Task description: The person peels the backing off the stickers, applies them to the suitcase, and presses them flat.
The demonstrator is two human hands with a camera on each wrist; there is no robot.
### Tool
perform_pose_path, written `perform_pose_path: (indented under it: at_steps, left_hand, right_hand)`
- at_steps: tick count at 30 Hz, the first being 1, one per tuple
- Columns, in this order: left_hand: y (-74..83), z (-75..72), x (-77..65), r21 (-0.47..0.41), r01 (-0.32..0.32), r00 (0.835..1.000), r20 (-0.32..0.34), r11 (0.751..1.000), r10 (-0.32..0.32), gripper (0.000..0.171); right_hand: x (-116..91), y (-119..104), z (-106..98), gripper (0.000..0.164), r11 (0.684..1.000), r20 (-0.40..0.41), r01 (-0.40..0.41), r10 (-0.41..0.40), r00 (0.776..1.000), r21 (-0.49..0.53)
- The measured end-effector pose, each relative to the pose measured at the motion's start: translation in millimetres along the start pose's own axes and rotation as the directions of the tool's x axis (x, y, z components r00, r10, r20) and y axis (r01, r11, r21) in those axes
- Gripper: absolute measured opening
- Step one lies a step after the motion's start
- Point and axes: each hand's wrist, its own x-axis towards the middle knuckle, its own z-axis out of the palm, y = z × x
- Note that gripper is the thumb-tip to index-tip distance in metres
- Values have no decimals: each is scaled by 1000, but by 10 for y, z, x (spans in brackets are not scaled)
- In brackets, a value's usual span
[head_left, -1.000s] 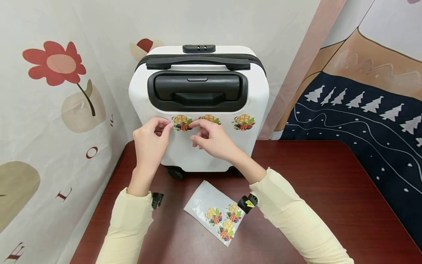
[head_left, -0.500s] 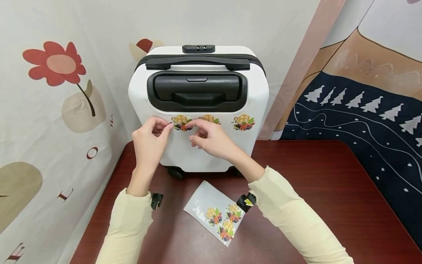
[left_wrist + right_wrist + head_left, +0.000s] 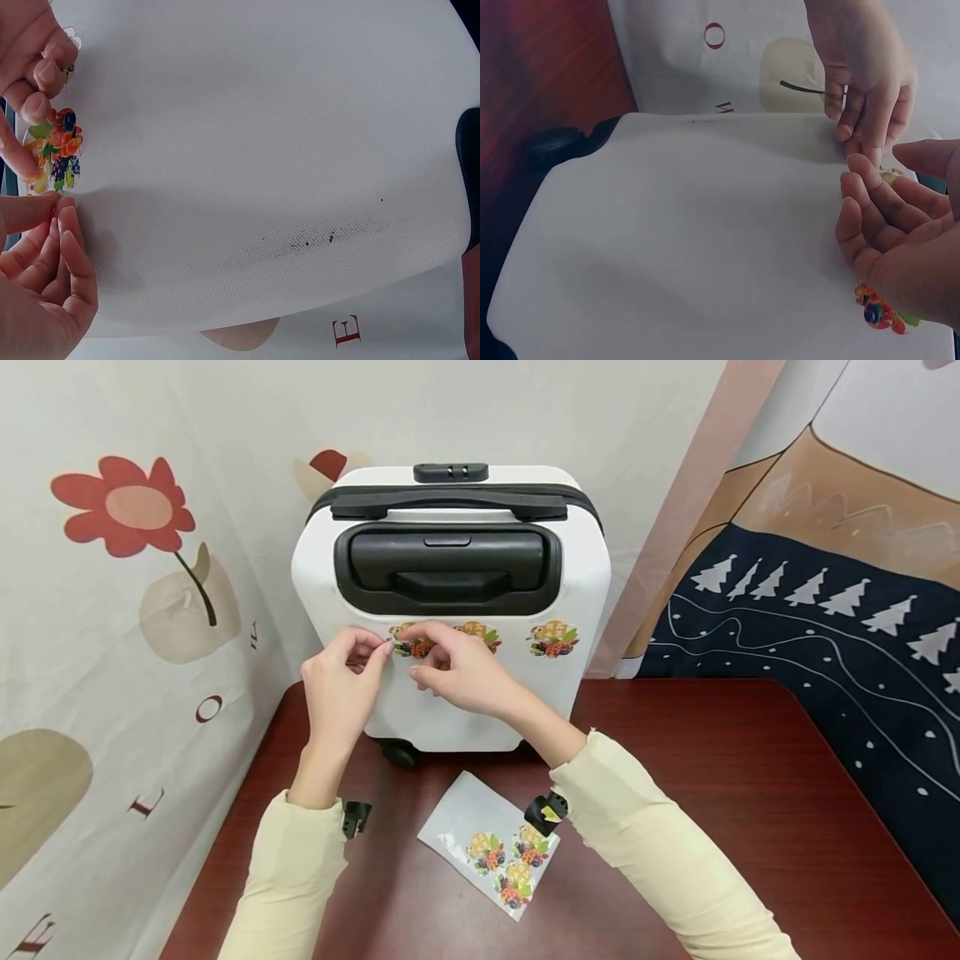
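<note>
A white suitcase [image 3: 450,718] with a black recessed handle stands upright, its front bearing a row of three round fruit stickers. My left hand [image 3: 337,681] pinches the left edge of the leftmost sticker [image 3: 415,649] between thumb and index finger. Across that sticker reaches the index finger of my right hand [image 3: 472,670], its tip on the sticker's upper part and the other fingers loosely bent. The middle sticker [image 3: 483,633] is partly covered by my right hand. Farther right, the third sticker [image 3: 553,639] lies flat. In the left wrist view the leftmost sticker [image 3: 64,142] shows bright berries beside my fingers.
A white sheet [image 3: 457,814] with three more fruit stickers lies on the dark red table [image 3: 675,793] in front of the suitcase. Printed cloth walls [image 3: 247,460] rise behind and to the left. Black wrist-camera mounts [image 3: 356,818] sit by both sleeves.
My right hand has slid left across the leftmost sticker, uncovering more of the middle one. My left hand keeps its pinch at the left edge, almost still.
</note>
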Motion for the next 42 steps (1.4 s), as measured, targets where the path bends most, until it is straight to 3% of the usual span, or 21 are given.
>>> perform_pose_path:
  at_steps: [18,31,42]
  left_hand:
    - [-34,-4,-18,4,4,1000,4,1000,-4,14]
    - [-37,6,-20,-20,-19,1000,16,1000,20,8]
    - [-20,-28,-23,-11,10,999,36,1000,-10,6]
  right_hand:
    - [-105,60,-62,26,999,-26,-31,30,999,-18]
    - [93,-34,24,43,996,108,36,-28,994,-78]
    - [83,16,100,40,993,140,-11,27,990,-116]
